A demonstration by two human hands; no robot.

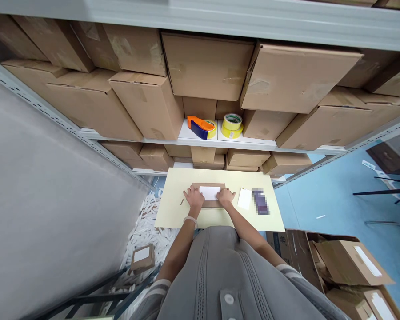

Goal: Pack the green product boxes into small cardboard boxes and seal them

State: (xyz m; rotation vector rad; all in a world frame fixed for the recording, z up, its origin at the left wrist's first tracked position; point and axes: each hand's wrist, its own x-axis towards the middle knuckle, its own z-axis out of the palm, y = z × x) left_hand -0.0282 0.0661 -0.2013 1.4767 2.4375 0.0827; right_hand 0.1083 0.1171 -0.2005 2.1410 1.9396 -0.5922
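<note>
A kraft cardboard parcel with matt, slightly rough faces, bearing a smooth white paper label, lay on a matt pale yellow surface. The tape dispenser was glossy orange and blue plastic; the shelf was white-painted metal carrying matt corrugated cartons.

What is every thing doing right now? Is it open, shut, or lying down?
Left hand: flat on the parcel, open
Right hand: flat on the parcel, open
Small brown cardboard parcel: shut, white label on top
Orange-and-blue tape dispenser: lying on the shelf, holding yellow tape
Yellow tape roll: lying flat on the shelf
White rectangular card: lying flat on the desk
Large brown cardboard carton: open, flaps up
</note>
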